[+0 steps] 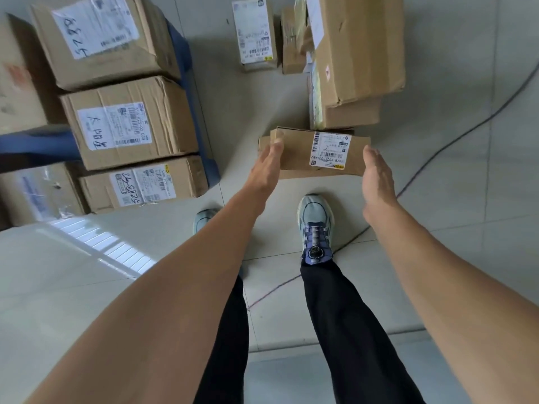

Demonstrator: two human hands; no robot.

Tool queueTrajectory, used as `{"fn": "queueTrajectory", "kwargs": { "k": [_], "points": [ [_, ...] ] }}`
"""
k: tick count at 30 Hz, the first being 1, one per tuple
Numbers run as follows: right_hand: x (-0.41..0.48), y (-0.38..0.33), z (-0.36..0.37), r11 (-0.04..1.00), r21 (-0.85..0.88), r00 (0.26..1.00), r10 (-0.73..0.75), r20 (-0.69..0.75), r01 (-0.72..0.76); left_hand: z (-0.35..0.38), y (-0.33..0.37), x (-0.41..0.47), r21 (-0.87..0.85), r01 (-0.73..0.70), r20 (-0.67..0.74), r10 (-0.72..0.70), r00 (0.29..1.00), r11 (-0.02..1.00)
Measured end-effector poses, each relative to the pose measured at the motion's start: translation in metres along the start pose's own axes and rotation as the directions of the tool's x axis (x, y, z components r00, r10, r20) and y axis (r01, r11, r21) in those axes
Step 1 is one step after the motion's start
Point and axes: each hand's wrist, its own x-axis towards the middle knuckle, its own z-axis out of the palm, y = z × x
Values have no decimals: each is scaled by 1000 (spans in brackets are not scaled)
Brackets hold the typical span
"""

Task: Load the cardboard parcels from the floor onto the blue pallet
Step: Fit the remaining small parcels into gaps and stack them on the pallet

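Note:
A small flat cardboard parcel (300, 151) with a white barcode label lies on the floor ahead of my feet. My left hand (267, 167) reaches to its left end, fingers straight and touching the cardboard. My right hand (377, 174) is beside its right end, fingers straight, close to the box but apart from it as far as I can tell. The blue pallet (186, 71) stands at the left, with several labelled cardboard parcels (131, 126) stacked on it.
More parcels sit on the floor beyond: a big box (364, 51) stacked on another at the upper right, and a small white-labelled box (256, 33) at the top middle. A dark cable (437, 153) crosses the tiled floor at the right. My shoes stand below the parcel.

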Motion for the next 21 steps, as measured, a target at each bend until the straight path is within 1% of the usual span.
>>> {"fn": "queueTrajectory", "kwargs": {
  "k": [4, 7, 9, 12, 15, 21],
  "points": [
    [-22, -7, 7, 1000, 11, 1000, -29, -5, 29, -7, -6, -12, -47, -39, -50, 37, 998, 998],
    [-64, -15, 11, 995, -21, 995, -95, 4, 95, -27, -13, -49, -96, -34, -121, 22, 992, 995],
    [-98, -19, 18, 987, -42, 987, -155, 36, 156, -46, -18, -85, -128, -49, -141, 31, 989, 991],
    [-145, -21, 35, 972, -44, 971, -227, 82, 231, -80, -30, -138, -166, -88, -174, 59, 983, 982],
    [-186, -23, 64, 965, -20, 960, -256, 113, 260, -121, -41, -175, -212, -84, -230, 34, 973, 974],
    [-248, -24, 141, 959, 23, 935, -280, 220, 282, -216, -51, -205, -304, -143, -302, 47, 952, 942]
  ]
}}
